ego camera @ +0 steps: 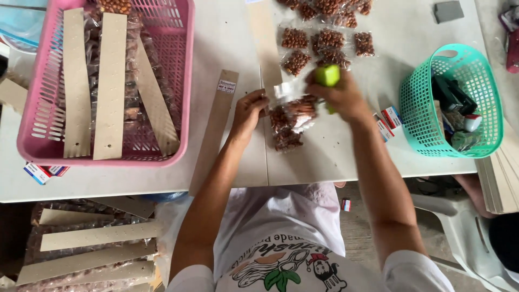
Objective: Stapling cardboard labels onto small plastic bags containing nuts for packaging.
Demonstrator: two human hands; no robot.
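Two hands mid-frame: left hand (247, 111) pinching the cardboard strip (268, 81), long axis running up-frame; just right, nut packets (289, 121) lying between both hands; right hand (340, 97) closed around a green stapler (327, 75), nearer the packets' top edge.

Both hands (250, 111) (339, 97) hold nut packets (292, 121), probably stapling with a green stapler (327, 75).

A small home packing workshop: sealed clear packets of brown nuts (295, 39) crowd the white table's (227, 32) far edge, a slotted pink plastic basket (181, 81) holds pale cardboard strips (111, 86), and more strips pile on the floor.
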